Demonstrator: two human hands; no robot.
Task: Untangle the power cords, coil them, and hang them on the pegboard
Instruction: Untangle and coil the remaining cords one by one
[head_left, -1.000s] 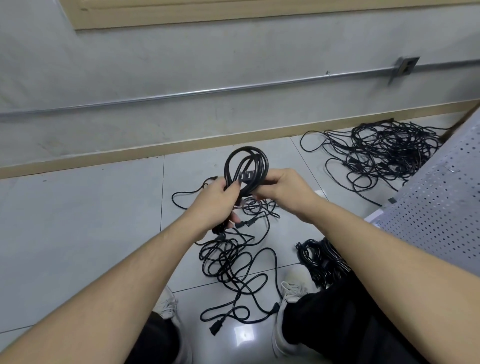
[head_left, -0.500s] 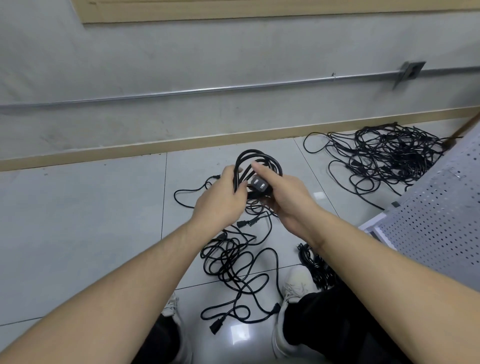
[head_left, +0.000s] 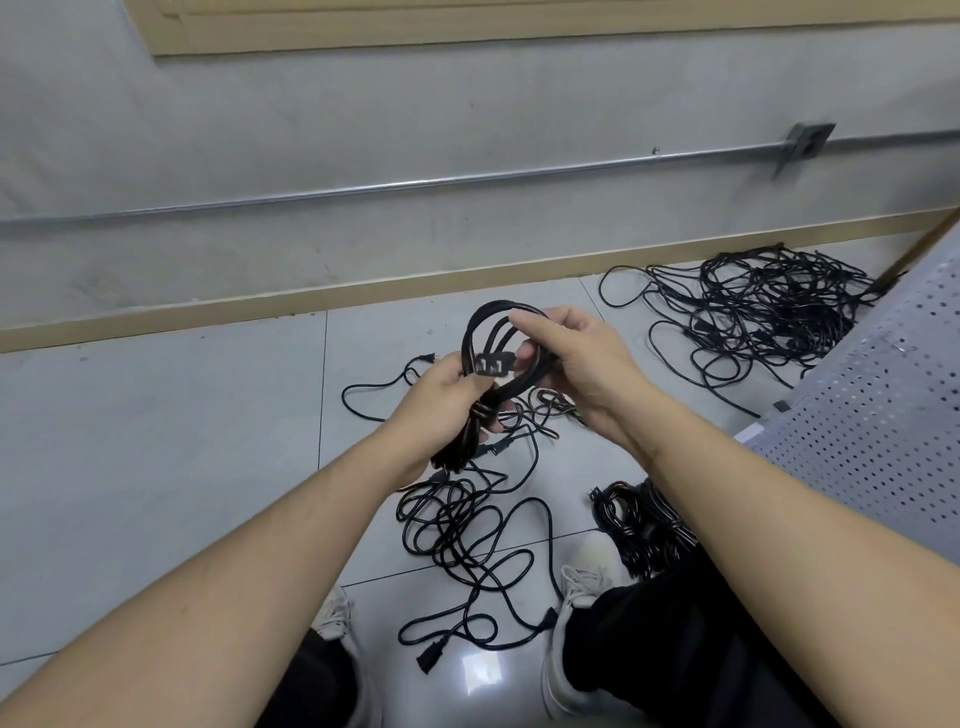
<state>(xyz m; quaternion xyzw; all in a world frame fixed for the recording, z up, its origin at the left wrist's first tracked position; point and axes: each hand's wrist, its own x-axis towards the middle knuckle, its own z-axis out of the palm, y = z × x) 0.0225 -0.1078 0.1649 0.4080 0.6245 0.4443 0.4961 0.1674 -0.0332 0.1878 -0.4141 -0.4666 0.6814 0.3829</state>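
Writing: none legible on the coil (head_left: 498, 358), the plug (head_left: 491, 365) or the pegboard (head_left: 883, 415); plug face shows only pale prongs.
Left hand (head_left: 441, 400): raised over the floor at mid-frame, forearm reaching in from lower left, fingers curled round the coil's waist where a few turns of cord bind it, thumb on the near side just under the plug.
Right hand (head_left: 576, 364): forearm reaching in from lower right, back of hand toward the camera, fingers (head_left: 524, 319) bent over the top right of the coil's loop, holding its strands; fingertips partly hidden behind the cord.
Coil: black, held upright between both hands, loop above, bundled tail hanging below the left hand, clear of the floor.
Plug: black, lying across the loop's lower part, between the two thumbs, prongs facing the camera.
Loose cords (head_left: 467, 525): black tangle on the floor (head_left: 156, 441) under the hands, between two pale shoes (head_left: 582, 577).
Big tangle (head_left: 763, 317): on the floor near the wall, well right of the hands, just beside the pegboard's edge.
Bundled cords (head_left: 639, 525): dark heap on the floor under the right forearm, touching the black trouser leg.
Pegboard: pale perforated sheet at the right edge, tilted, lower edge at the floor.
Wall: grey, metal conduit (head_left: 415, 184) running across it, tan skirting below.
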